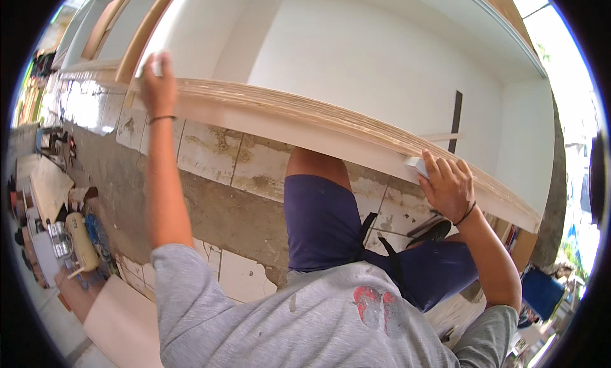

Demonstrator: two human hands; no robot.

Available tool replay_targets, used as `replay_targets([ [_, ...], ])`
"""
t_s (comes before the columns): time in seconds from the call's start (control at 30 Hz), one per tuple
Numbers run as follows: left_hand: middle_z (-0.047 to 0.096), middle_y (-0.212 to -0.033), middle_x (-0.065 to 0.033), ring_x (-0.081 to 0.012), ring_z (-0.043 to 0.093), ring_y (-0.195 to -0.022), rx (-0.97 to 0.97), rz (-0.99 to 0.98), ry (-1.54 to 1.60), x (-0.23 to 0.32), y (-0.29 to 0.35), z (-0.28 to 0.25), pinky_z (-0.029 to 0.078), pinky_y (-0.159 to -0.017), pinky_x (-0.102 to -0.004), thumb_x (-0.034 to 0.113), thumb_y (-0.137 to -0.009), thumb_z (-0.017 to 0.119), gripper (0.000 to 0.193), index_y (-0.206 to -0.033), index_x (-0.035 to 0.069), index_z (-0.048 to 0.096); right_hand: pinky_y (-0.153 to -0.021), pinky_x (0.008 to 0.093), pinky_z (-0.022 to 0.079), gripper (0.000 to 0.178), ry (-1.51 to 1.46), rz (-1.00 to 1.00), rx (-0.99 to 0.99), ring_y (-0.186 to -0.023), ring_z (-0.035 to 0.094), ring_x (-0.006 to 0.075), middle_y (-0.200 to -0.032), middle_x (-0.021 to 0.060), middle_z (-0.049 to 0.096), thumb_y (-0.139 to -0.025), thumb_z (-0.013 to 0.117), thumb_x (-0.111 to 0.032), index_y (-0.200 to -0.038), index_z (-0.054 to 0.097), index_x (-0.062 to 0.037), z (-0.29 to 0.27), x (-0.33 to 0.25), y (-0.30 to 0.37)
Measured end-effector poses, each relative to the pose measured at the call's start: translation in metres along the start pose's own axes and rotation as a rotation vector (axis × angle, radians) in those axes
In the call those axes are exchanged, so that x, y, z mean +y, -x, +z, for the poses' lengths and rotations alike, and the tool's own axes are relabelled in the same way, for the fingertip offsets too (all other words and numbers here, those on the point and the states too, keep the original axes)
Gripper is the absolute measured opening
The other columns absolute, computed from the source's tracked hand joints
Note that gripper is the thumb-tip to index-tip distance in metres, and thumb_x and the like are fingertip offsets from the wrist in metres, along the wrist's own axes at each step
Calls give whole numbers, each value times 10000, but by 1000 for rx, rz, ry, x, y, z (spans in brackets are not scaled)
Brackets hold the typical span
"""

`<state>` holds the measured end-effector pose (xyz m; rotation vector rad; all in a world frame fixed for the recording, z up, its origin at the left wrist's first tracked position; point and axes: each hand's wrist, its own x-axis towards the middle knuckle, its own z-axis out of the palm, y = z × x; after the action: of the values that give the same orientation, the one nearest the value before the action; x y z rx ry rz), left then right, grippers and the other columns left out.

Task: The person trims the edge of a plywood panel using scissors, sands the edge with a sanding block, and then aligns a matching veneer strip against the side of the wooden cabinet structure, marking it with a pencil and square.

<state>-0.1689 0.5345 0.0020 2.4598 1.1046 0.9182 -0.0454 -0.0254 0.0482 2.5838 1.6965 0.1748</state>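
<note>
A large cabinet carcass with white inner panels (356, 56) lies in front of me, its near edge a long layered plywood board (299, 116). My right hand (450, 184) is closed around a small pale block (417, 166), which rests against the plywood edge toward its right end. At the board's left end is my left hand (159, 88), raised by the cabinet's corner. Motion smears its fingers, and a whitish patch shows between them; whether it is a held thing or the panel behind, I cannot make out.
Inside the cabinet lie a black strip (456, 121) and a thin wooden strip (442, 137). Another cabinet frame (105, 27) stands at the far left. Left on the floor are a beige tank-like machine (81, 240) and board offcuts (48, 183). Stained tiles (207, 151) run beneath the board.
</note>
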Motion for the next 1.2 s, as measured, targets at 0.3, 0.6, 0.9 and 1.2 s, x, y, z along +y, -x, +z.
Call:
replay_targets([
  [0.3, 510, -1332, -223, -380, 469, -1250, -98, -331, -357, -153, -41, -17, 369, -1027, -477, 612, -932, 275, 725, -1279, 30, 535, -662, 346, 422, 411, -25, -51, -49, -714, 617, 191, -826, 56, 615, -795, 663, -245, -1137, 579, -32, -1, -76, -109],
  [0.6, 556, -1274, -239, -393, 510, -1209, -55, -380, -256, -178, -67, -27, 387, -1005, -482, 615, -932, 250, 738, -1268, 30, 550, -533, 314, 409, 167, -48, -164, 103, -588, 612, 158, -707, 2, 592, -820, 611, -243, -879, 557, -96, 7, -150, -217],
  [0.9, 649, -1000, -180, -346, 610, -951, 195, -310, 160, -199, -45, -9, 465, -841, -424, 495, -860, 550, 477, -1010, 46, 606, -610, 395, 516, 203, -93, -192, 15, -679, 667, 287, -775, 108, 649, -856, 558, -245, -894, 562, -46, 9, -234, -336],
  [1.2, 626, -735, -59, -140, 539, -680, 210, -402, 605, -182, -23, 2, 438, -654, -305, 391, -894, 600, 404, -869, -8, 662, -660, 410, 542, 219, -94, -202, -73, -763, 688, 302, -835, 138, 690, -853, 539, -241, -894, 585, -31, 4, -296, -416],
])
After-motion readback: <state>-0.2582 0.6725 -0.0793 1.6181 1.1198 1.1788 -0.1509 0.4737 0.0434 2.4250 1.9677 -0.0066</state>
